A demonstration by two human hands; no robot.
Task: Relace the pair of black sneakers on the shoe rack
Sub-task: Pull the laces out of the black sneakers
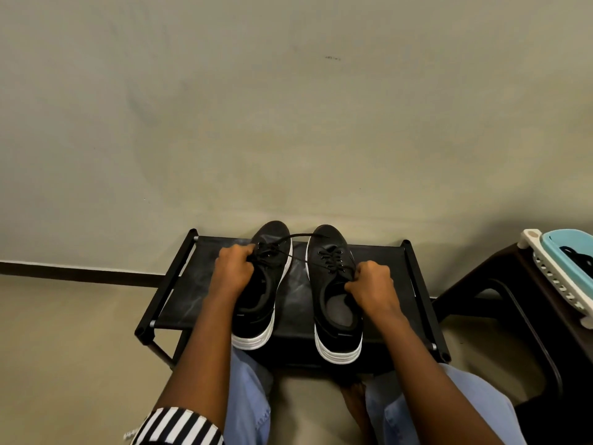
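Note:
Two black sneakers with white soles stand side by side on a low black shoe rack (298,293), toes toward the wall. My left hand (231,270) rests on the left sneaker (263,303) and is closed on its black lace (290,239) near the eyelets. That lace runs out in a loop across toward the right sneaker (333,297). My right hand (372,289) is closed on a lace end at the right side of the right sneaker's lacing.
The rack stands against a plain beige wall on a beige floor. At the right, a dark brown stool (526,303) carries a white and light-blue basket (564,268) with dark items inside. My knees in blue jeans are just in front of the rack.

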